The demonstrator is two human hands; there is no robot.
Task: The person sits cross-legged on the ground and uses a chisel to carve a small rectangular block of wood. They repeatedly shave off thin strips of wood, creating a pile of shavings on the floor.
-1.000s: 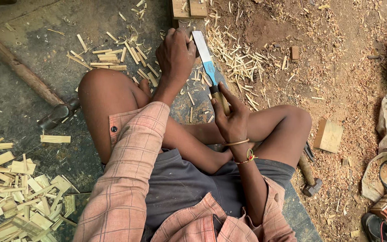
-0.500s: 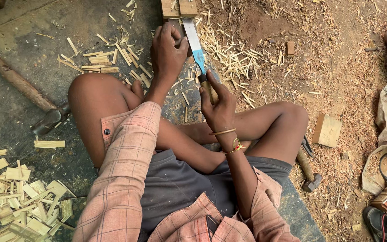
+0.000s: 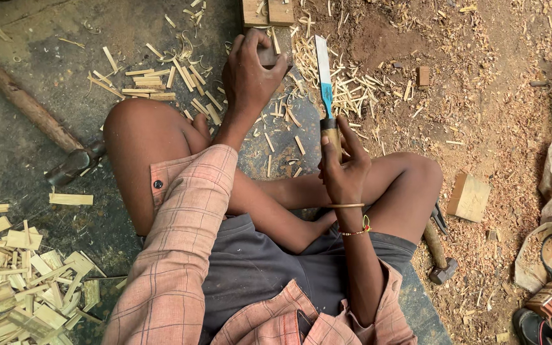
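I sit cross-legged on a dark mat. My left hand [image 3: 249, 73] reaches forward and closes over a small dark block [image 3: 268, 56] on the ground, just below two pale wooden blocks [image 3: 267, 11]. My right hand [image 3: 342, 167] grips the wooden handle of a long flat blade [image 3: 322, 70] with a blue band. The blade points away from me, above the ground to the right of my left hand. Thin wood splints [image 3: 161, 80] and shavings lie scattered around both hands.
A long wooden pole with a metal head [image 3: 30, 112] lies at the left. A heap of cut splints [image 3: 20, 275] sits at the lower left. A hammer [image 3: 439, 252] and a wooden block [image 3: 469, 197] lie by my right knee. Cloth and a shoe are at the right edge.
My right hand has straightened the blade from a leftward tilt to nearly upright and shifted slightly right. My left hand has stayed on the small block.
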